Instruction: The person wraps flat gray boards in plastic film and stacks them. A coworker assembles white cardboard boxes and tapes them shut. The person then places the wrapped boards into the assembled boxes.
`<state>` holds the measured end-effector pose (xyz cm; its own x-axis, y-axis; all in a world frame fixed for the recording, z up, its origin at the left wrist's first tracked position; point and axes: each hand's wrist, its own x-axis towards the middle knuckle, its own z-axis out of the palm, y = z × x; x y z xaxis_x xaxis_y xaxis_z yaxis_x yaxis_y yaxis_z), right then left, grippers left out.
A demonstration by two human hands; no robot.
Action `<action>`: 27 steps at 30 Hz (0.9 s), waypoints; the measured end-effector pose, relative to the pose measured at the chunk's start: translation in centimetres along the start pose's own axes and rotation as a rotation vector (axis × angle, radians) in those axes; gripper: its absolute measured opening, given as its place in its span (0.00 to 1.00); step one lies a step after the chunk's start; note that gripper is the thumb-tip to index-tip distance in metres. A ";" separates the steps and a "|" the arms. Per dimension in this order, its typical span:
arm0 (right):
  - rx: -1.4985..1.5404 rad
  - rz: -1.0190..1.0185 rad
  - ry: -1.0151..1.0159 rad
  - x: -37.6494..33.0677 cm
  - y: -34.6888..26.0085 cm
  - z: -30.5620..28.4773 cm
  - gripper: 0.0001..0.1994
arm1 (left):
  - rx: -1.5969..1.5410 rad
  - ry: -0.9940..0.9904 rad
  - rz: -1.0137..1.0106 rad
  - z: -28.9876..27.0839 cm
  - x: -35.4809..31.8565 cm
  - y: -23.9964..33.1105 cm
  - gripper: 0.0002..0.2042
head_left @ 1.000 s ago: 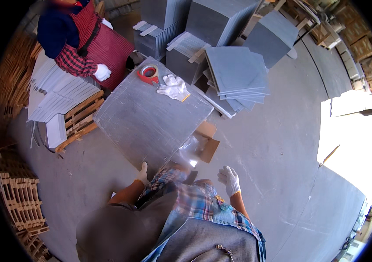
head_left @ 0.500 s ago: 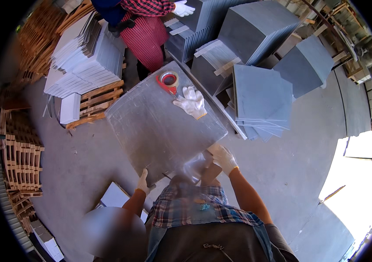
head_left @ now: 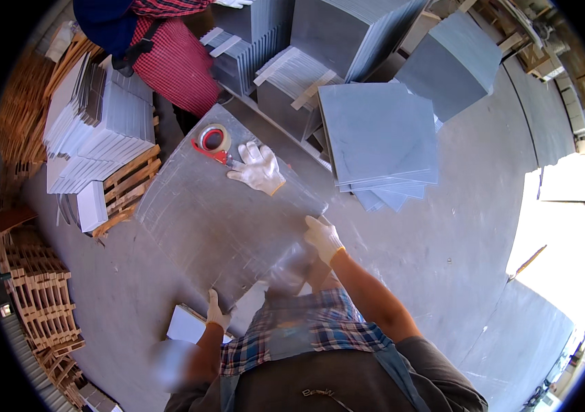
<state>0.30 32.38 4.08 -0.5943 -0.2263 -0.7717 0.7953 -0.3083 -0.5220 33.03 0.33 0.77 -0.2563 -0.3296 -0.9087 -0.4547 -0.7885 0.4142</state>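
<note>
2 gloved hands grip a large grey slab [head_left: 217, 220] by its near corner: the left hand [head_left: 216, 312] is curled over the near-left edge, fingers wrapped under so only the back of the glove shows, and the right hand [head_left: 323, 237] clamps the near-right edge with fingers folded over the top face. Whether the fingertips of either hand meet beneath the slab I cannot tell. The slab lies flat, corner toward the person, its far corner reaching a co-worker [head_left: 169, 55] in a red checked apron. Just beside the left hand, low and near, sits a white box [head_left: 186, 324] on the concrete floor [head_left: 443, 275]. On the slab's far half lie 1 loose white glove [head_left: 258, 168] and, just beyond it, a red tape dispenser [head_left: 211, 141], both well apart from the hands. Left of the slab, close against its left edge, stands a wooden pallet [head_left: 124, 182] stacked with white boxes [head_left: 97, 123]; further left, wooden crates [head_left: 38, 302] line the rim, so the left side is crowded. Right of the slab the floor is open, wide room past the right forearm. Beyond the right edge a fanned pile of grey tiles [head_left: 378, 134] lies near, not touching the slab. Farther back, upright tile stacks [head_left: 292, 82] and leaning slabs [head_left: 454, 62] close off the far side.
</note>
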 end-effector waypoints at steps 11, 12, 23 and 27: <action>-1.332 -0.630 -0.071 3.0 -4.5 -7.1 0.17 | 1.186 0.804 0.421 10.6 -3.3 2.1 0.39; -1.227 -0.525 -0.012 2.1 -6.9 -7.3 0.18 | 1.292 0.817 0.684 12.4 -4.0 2.6 0.36; -1.361 -0.807 0.906 2.5 -23.4 -17.6 0.30 | 1.109 -0.405 0.963 45.4 -4.7 3.2 0.24; -1.325 -0.692 0.877 4.3 -25.0 -19.2 0.31 | 0.972 -0.384 0.585 52.9 -7.1 3.9 0.29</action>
<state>-19.79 56.81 6.85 -0.9610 0.2765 -0.0112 0.2591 0.8849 -0.3871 -12.05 27.06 11.64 -0.8017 -0.2001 -0.5632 -0.5965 0.2065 0.7756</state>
